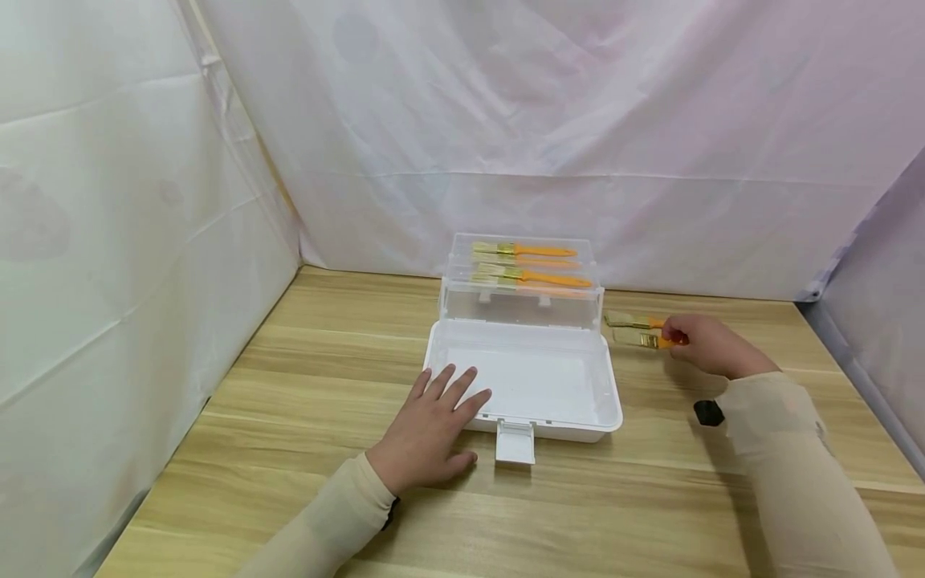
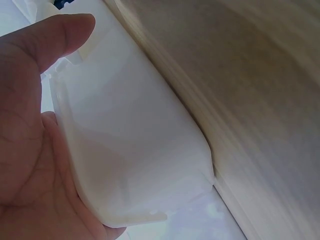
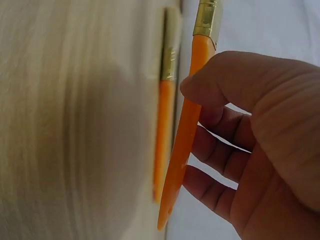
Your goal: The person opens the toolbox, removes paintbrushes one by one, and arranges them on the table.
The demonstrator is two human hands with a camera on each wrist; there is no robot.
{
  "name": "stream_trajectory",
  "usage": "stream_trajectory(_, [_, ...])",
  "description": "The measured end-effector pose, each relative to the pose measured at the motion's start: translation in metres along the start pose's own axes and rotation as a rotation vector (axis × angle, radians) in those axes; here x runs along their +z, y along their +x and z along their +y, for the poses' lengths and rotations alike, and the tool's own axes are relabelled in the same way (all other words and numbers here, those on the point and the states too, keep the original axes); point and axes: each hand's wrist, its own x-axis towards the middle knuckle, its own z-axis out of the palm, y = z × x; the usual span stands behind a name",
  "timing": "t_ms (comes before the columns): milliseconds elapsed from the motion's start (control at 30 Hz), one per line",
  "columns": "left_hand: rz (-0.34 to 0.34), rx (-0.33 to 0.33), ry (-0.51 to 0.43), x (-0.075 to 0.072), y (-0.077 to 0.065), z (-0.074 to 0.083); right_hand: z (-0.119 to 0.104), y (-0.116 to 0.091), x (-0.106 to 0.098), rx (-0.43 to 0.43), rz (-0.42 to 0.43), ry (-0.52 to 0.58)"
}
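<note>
Confirm the surface (image 1: 332, 385): one wood-grained top carrying one white box (image 1: 535, 377), set between the left and right edges and nearer the back edge. The box stands open, with one clear lid (image 1: 462, 309) raised along its rear side and one latch (image 1: 515, 444) hanging outward at the middle of its front wall.

Count four distinct brushes, each with an orange handle, gold ferrule and pale bristles. Two are at the lid: an upper brush (image 1: 545, 251) and a lower brush (image 1: 552, 278), both with handles to the right. A fainter shape shows below each; you cannot tell whether these are reflections or further brushes.

The other two are right of the box, toward the back-right corner of the surface. Your right grip (image 1: 697, 341) pinches one, the held brush (image 1: 649, 341), by its handle between thumb and fingers, bristles toward the box. The loose brush (image 1: 629, 322) lies on the surface just beyond it, nearer the back edge.

Your left grip (image 1: 426, 429) is released: fingers spread straight over the rim at the box's front-left corner, thumb outside the front wall.
</note>
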Motion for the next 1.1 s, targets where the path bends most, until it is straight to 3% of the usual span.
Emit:
stream_trajectory(633, [-0.005, -0.006, -0.002, 0.001, 0.0, 0.0, 0.017, 0.021, 0.01, -0.021, -0.016, -0.06])
stream_trajectory(1100, [-0.002, -0.002, 0.017, 0.004, 0.001, -0.001, 0.02, 0.022, 0.012, 0.003, -0.018, -0.084])
